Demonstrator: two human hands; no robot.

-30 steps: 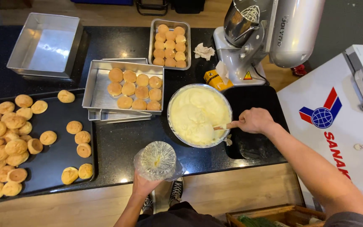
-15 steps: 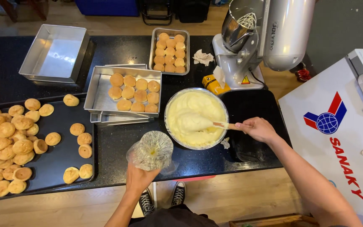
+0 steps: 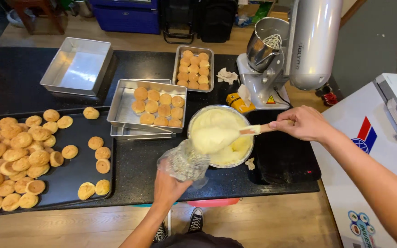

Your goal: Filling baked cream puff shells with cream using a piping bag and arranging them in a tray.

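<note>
Piping bag (image 3: pixel 183 161), clear plastic, gripped from below in left hand (image 3: pixel 168 189), mouth held wide and tipped toward the steel bowl (image 3: pixel 246 149) just beside it, over the black counter (image 3: pixel 138 174). Right hand (image 3: pixel 299 123) closed around the handle of a spatula (image 3: pixel 258 129), blade loaded with a thick mound of pale cream (image 3: pixel 210 138) and raised over the bowl, right at the bag's mouth. More cream left in the bowl beneath. Behind the bowl, a stand mixer (image 3: pixel 290 50) with whisk and steel bowl of its own. Left of the cream bowl, stacked metal pans (image 3: pixel 116 126), top one holding rows of round golden puffs (image 3: pixel 158 106); farther back, a smaller pan (image 3: pixel 176 69) full of the same, and an empty deep pan (image 3: pixel 76 69). Far left, a dark tray (image 3: pixel 74 177) heaped with puffs. At right, a white chest freezer (image 3: pixel 391 138), close to the right forearm.
</note>
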